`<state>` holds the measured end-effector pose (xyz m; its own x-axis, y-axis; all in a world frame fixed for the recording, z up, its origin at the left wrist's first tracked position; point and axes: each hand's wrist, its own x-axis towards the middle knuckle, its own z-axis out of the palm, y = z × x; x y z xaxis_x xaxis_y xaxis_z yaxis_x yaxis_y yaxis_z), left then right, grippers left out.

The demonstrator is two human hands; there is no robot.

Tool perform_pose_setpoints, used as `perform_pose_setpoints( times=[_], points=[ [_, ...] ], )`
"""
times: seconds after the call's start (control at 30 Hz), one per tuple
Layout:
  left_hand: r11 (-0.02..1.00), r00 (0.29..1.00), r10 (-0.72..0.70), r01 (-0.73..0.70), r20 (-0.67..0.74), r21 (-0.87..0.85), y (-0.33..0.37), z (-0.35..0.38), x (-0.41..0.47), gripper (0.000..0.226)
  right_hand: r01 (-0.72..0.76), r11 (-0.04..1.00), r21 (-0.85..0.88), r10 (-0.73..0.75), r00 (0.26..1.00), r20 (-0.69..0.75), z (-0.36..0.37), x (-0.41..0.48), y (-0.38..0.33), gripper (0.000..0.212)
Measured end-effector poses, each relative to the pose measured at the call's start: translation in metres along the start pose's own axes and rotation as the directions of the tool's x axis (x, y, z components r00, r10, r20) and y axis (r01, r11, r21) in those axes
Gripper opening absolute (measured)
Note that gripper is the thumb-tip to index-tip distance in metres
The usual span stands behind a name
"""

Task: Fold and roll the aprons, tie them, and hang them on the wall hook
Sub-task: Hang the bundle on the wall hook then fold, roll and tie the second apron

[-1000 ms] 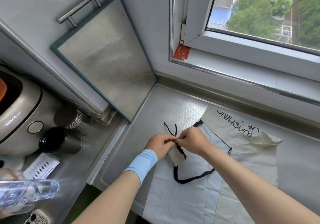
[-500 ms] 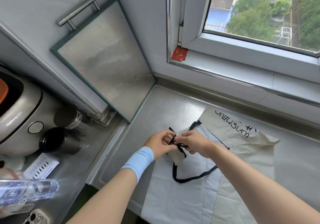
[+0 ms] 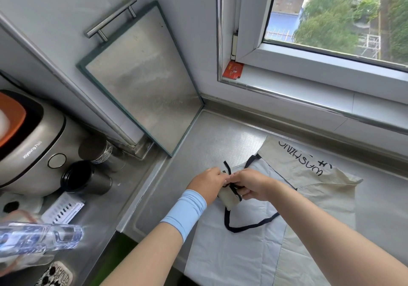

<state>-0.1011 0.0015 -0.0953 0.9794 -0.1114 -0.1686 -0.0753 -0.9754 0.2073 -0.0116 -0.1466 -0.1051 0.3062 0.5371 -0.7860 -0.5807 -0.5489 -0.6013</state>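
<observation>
Beige apron (image 3: 309, 188) (black lettering), black strap (image 3: 249, 226).

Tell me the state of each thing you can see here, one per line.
rolled apron: rolled, held, strap crossing it.
black strap: pinched by both hands, loop slack.
left hand: pinches the strap.
right hand: pinches the strap.
white apron: spread flat.
beige apron: spread flat.

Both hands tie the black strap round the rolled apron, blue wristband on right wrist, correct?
No. Head view shows the blue wristband on the left wrist; left hand and right hand do tie the black strap round the rolled apron.
</observation>
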Motion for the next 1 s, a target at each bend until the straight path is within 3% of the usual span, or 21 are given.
perform_pose_setpoints(
  times=[0.13,0.27,0.33,0.4,0.47,0.53,0.63,0.67,0.7,0.77,0.8,0.9,1.0],
  points=[
    [0.993,0.989,-0.023,0.005,0.146,0.118,0.002,-0.006,0.002,0.02,0.007,1.0,-0.021,-0.007,1.0,0.019,-0.002,-0.003,-0.002,0.023],
    [0.983,0.986,-0.068,0.04,0.153,0.179,0.001,-0.011,0.003,0.025,0.1,0.979,-0.178,-0.109,0.993,-0.045,-0.005,-0.002,-0.003,0.021],
    [0.978,0.967,-0.135,0.095,0.216,0.185,-0.005,-0.014,0.0,0.029,0.135,0.901,-0.412,-0.227,0.956,-0.184,-0.01,0.0,-0.003,0.015],
    [0.973,0.943,-0.196,0.153,0.27,0.173,-0.008,-0.015,-0.006,0.026,0.115,0.779,-0.616,-0.322,0.917,-0.236,-0.016,0.002,-0.003,0.013],
    [0.957,0.927,-0.279,0.291,0.25,-0.011,-0.01,-0.013,-0.009,0.022,0.101,0.704,-0.703,-0.354,0.908,-0.223,-0.021,0.002,-0.002,0.011],
    [0.839,0.883,-0.405,0.461,0.235,-0.289,-0.009,-0.012,-0.011,0.021,0.095,0.632,-0.769,-0.381,0.902,-0.201,-0.018,-0.001,-0.003,0.011],
    [0.5,0.774,-0.503,0.623,0.383,-0.602,-0.003,-0.01,-0.008,0.022,0.092,0.429,-0.899,-0.523,0.836,-0.164,-0.012,-0.001,-0.005,0.014],
    [0.418,0.747,-0.512,0.648,0.425,-0.636,0.0,-0.008,-0.005,0.025,0.11,0.42,-0.901,-0.553,0.818,-0.158,-0.01,-0.002,-0.006,0.015],
    [0.395,0.733,-0.517,0.662,0.442,-0.637,0.002,-0.006,-0.003,0.026,0.136,0.45,-0.883,-0.561,0.812,-0.161,-0.008,-0.003,-0.008,0.015],
    [0.446,0.72,-0.535,0.685,0.442,-0.577,0.006,-0.005,0.002,0.022,0.164,0.541,-0.825,-0.539,0.821,-0.19,-0.005,-0.004,-0.009,0.015],
    [0.508,0.734,-0.556,0.672,0.391,-0.539,0.007,-0.005,0.004,0.025,0.169,0.584,-0.794,-0.523,0.826,-0.209,-0.004,-0.003,-0.008,0.015],
    [0.549,0.775,-0.56,0.613,0.295,-0.568,0.002,0.0,0.0,0.029,0.121,0.751,-0.65,-0.4,0.866,-0.301,-0.011,0.0,0.0,0.016],
    [0.572,0.76,-0.58,0.636,0.293,-0.518,-0.008,0.012,-0.009,0.027,0.016,0.758,-0.652,-0.329,0.873,-0.361,-0.027,0.002,0.013,0.019]
  ],
)
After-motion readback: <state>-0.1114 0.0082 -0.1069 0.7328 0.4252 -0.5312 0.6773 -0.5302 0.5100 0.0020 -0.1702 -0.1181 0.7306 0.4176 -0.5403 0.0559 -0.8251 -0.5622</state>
